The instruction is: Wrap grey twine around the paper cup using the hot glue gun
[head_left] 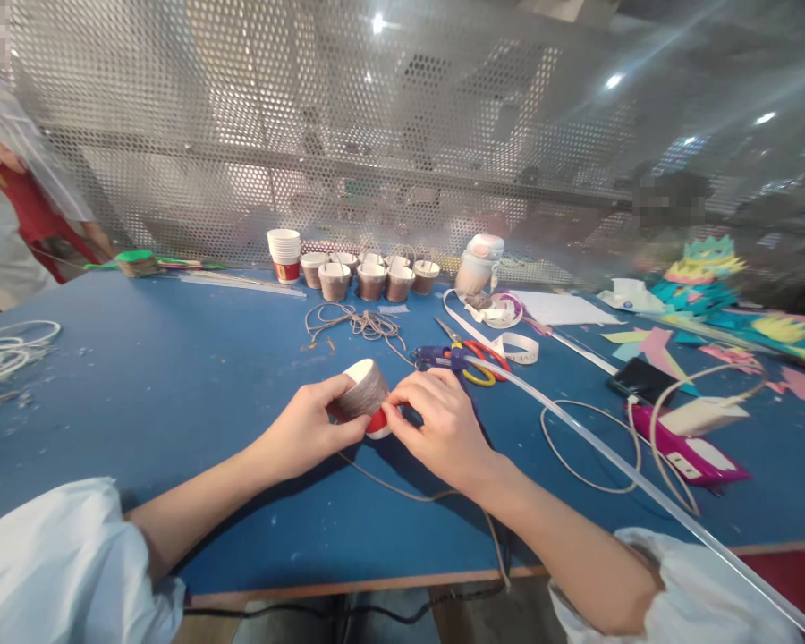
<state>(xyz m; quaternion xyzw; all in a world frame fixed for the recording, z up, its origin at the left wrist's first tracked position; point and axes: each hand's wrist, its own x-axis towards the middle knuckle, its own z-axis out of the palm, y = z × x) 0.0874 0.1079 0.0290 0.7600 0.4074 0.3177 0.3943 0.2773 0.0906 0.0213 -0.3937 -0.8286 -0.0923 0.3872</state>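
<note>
A paper cup (pixel 364 394), tilted and partly wrapped in grey-brown cord, is held above the blue table (pixel 241 528). My left hand (pixel 312 425) grips it from the left, thumb near its red lower part. At the cup's right side, my right hand (pixel 433 420) has thumb and forefinger pinched together; what they hold is too small to make out. A thin cord (pixel 402 491) hangs below the cup and trails over the table toward the front edge. Just beyond my right hand lies a blue glue gun (pixel 441 358) with a long clear stick in it.
Behind stand several cord-wrapped cups (pixel 335 281), a cup stack (pixel 283 255) and a white bottle (pixel 479 264). Loose cord (pixel 362 324) and scissors (pixel 487 358) lie nearer. At right are a phone (pixel 640 381), a pink power strip (pixel 690 452) and cables. A person (pixel 37 197) stands at far left.
</note>
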